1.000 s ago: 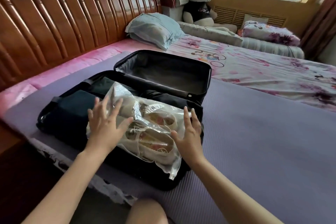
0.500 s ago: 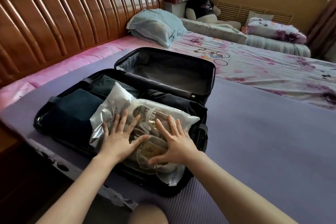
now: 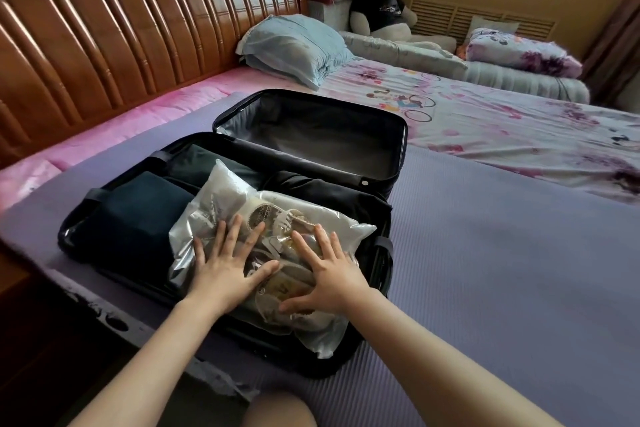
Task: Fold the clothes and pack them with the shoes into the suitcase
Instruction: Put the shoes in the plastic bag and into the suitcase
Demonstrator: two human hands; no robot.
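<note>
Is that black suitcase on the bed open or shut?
Open. The lid of the suitcase is swung back, showing its lining, and the left hand and right hand press bagged shoes into the near half.

The plastic shoe bag (image 3: pixel 221 191) is gleaming, glossy and crinkled, inside the matt-lined suitcase (image 3: pixel 311 139), beside dull, soft cloth clothes (image 3: pixel 138 215). Under the suitcase a ribbed purple mat (image 3: pixel 502 270) is looking matt. Behind it a varnished wooden headboard (image 3: pixel 104 45) is shining.

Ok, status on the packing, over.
Left hand and right hand flat, pressing shoe bag. Bag in suitcase beside folded clothes. Lid open, nothing blocking it.
</note>
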